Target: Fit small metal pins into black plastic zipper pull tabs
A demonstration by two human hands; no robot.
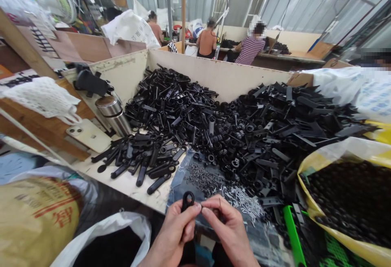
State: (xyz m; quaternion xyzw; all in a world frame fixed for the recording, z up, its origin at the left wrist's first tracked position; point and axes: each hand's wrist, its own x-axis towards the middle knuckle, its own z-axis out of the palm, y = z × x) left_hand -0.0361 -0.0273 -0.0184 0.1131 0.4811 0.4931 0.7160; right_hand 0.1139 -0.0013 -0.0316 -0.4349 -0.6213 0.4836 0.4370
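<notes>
My left hand is closed around a black plastic part with a ring-shaped end, which stands up above the thumb. My right hand is beside it, thumb and forefinger pinched together close to the left thumb tip. What the right fingers hold is too small to make out. Just beyond both hands lie dark little screws and silvery pins on a dark mat. To the left, long black parts with ring ends are spread on the pale tabletop.
Heaps of black ring-ended parts and flat black pieces fill the walled bench. A steel flask and phone stand left. Sacks flank me: a white one and a yellow one, near a green basket. People sit beyond.
</notes>
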